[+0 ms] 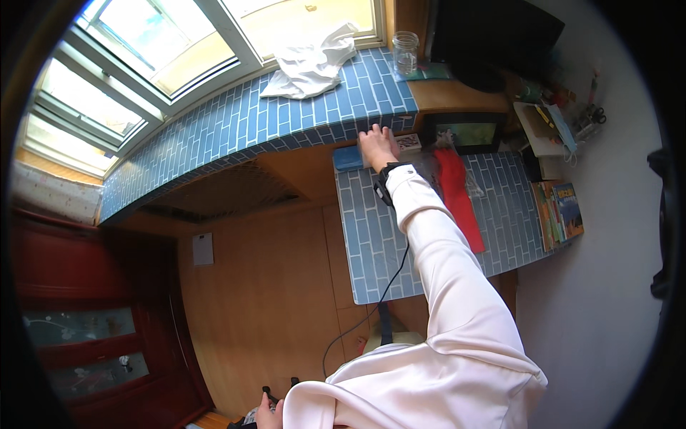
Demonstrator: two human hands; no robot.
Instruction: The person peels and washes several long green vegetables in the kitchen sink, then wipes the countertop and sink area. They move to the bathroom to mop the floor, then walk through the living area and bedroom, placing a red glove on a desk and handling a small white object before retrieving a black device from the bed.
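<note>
My right hand [379,147] reaches across to the back of a desk covered in blue brick pattern [375,241]. A black wrist device [383,187] sits on that wrist. The fingers are bent over something pale at the desk's back edge, mostly hidden by the hand. A blue case [347,159] lies just left of the hand, and a small white patterned box [408,143] just right. Beside the forearm lies a red cloth or bag [458,198]. My left hand [268,412] shows at the bottom edge, close to black parts [270,394]; its grip is partly hidden.
A brick-patterned windowsill [214,145] carries a crumpled white cloth [311,67] and a glass jar [405,52]. A monitor [493,37], a framed picture [466,133] and several books [557,214] stand at right. A black cable [348,328] hangs past the desk's front edge.
</note>
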